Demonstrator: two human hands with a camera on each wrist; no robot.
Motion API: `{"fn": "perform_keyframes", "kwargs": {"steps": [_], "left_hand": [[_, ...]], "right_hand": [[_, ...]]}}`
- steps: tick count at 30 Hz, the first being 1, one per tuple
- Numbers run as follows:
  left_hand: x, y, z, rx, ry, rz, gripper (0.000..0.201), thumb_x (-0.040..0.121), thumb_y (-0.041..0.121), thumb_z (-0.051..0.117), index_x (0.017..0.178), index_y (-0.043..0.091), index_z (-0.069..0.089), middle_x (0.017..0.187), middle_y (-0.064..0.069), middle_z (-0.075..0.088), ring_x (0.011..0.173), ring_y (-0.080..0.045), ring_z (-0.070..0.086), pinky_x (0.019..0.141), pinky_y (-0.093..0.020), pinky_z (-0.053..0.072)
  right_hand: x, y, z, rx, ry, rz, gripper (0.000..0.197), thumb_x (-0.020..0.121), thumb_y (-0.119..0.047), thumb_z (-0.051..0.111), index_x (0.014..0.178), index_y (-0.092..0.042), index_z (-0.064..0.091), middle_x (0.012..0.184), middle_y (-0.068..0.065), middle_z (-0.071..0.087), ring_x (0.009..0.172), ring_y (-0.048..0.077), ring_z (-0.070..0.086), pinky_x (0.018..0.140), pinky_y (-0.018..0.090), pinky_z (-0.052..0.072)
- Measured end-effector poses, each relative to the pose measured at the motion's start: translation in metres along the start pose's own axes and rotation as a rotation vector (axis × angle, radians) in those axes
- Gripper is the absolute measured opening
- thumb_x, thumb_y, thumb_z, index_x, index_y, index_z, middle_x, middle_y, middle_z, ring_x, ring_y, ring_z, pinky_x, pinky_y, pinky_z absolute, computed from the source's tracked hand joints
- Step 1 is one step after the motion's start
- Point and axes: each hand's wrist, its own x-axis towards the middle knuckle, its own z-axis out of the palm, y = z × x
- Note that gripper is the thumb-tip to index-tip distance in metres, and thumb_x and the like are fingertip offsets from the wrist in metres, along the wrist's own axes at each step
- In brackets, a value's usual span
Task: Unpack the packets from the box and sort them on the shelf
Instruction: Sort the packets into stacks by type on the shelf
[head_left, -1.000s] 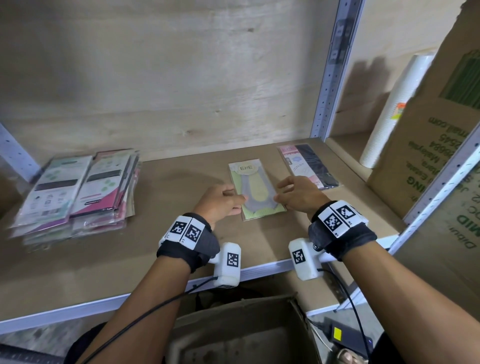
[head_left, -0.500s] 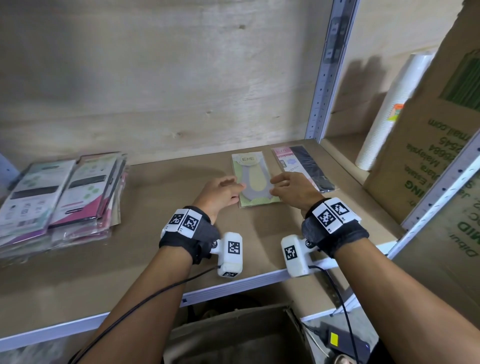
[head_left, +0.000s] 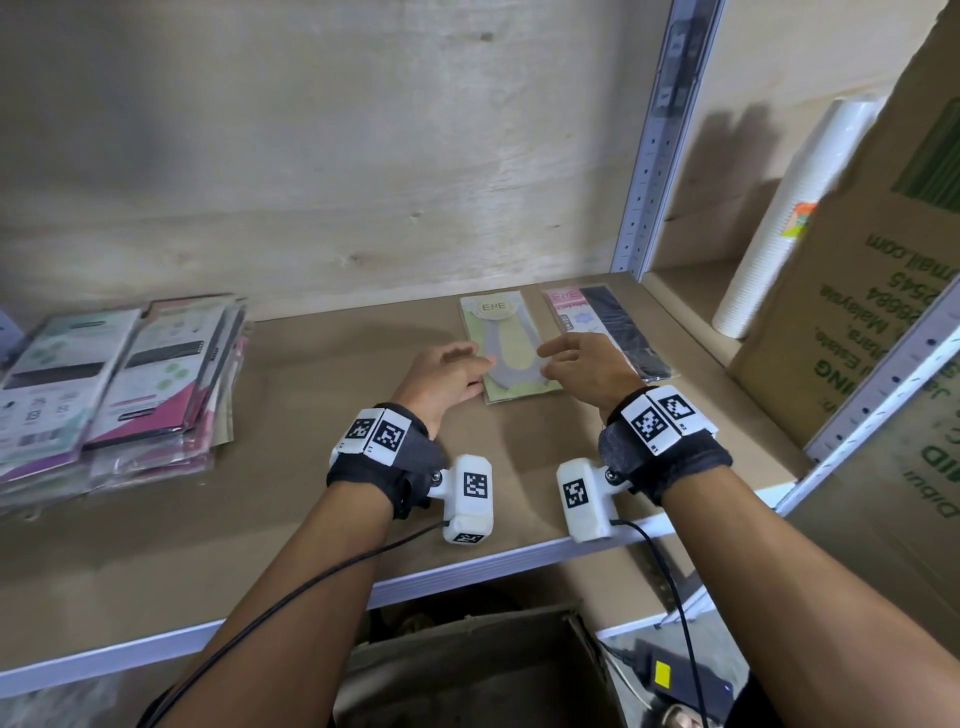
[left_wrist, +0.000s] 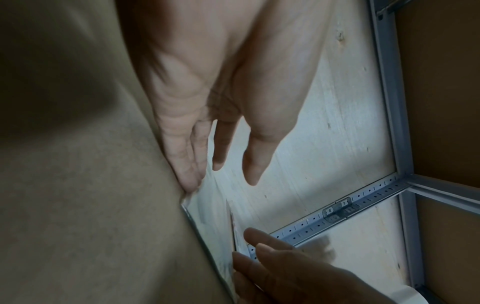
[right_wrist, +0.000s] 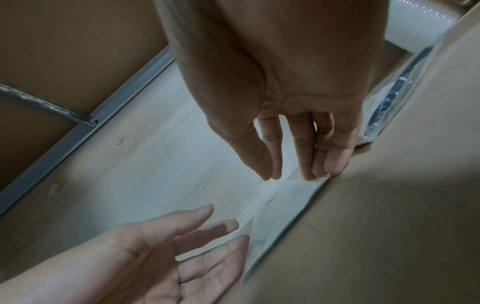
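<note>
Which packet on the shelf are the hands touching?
The green packet, lying flat between both hands; the pink-black packet beside it lies untouched.

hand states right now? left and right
Left hand: open, straight fingertips touching the left edge of the flat green plastic packet.
Right hand: open, fingertips at that packet's right edge, gripping nothing.

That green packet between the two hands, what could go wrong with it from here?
The green packet lies flat on the shelf, close beside the pink-and-black packet. The left hand and right hand flank it with straight fingers, so a careless nudge might slide it askew or onto that neighbour, mixing the sorts. Both wrist cameras hang near the shelf's front edge and might knock it.
</note>
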Motion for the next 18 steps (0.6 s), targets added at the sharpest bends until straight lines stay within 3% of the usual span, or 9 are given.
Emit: {"fn": "perform_keyframes", "kwargs": {"steps": [6,9,13,18], "left_hand": [[-0.008,0.003,-0.016,0.038,0.023,0.031,0.046,0.092,0.012,0.071,0.136,0.003,0.057,0.131,-0.014,0.063,0.117,-0.029,0.065,0.101,-0.038,0.054],[-0.019,0.009,-0.044,0.067,0.064,0.059,0.043,0.093,0.017,0.071,0.133,0.007,0.06,0.128,-0.011,0.066,0.112,-0.028,0.068,0.094,-0.033,0.057],[-0.04,0.023,-0.092,0.08,0.156,0.06,0.031,0.096,0.015,0.067,0.126,0.009,0.064,0.124,-0.009,0.069,0.106,-0.028,0.071,0.09,-0.032,0.058],[-0.076,0.042,-0.155,0.072,0.261,0.111,0.026,0.098,0.016,0.065,0.123,0.009,0.065,0.117,-0.009,0.073,0.104,-0.023,0.072,0.084,-0.025,0.057]], "right_hand": [[-0.004,-0.01,0.001,-0.026,0.09,-0.027,0.023,0.089,-0.012,0.062,0.11,-0.017,0.071,0.11,0.003,0.069,0.104,0.019,0.063,0.091,0.031,0.051],[-0.015,-0.026,0.007,-0.014,0.159,-0.1,0.019,0.091,-0.011,0.06,0.104,-0.018,0.071,0.1,-0.001,0.069,0.092,0.015,0.062,0.079,0.023,0.048],[-0.045,-0.049,0.031,0.267,-0.014,-0.152,0.018,0.093,0.001,0.055,0.107,0.001,0.066,0.083,0.011,0.068,0.07,0.02,0.062,0.066,0.028,0.053],[-0.07,-0.072,0.075,0.333,-0.177,-0.184,0.02,0.097,0.003,0.051,0.112,0.012,0.06,0.081,0.019,0.061,0.063,0.024,0.055,0.057,0.026,0.046]]}}
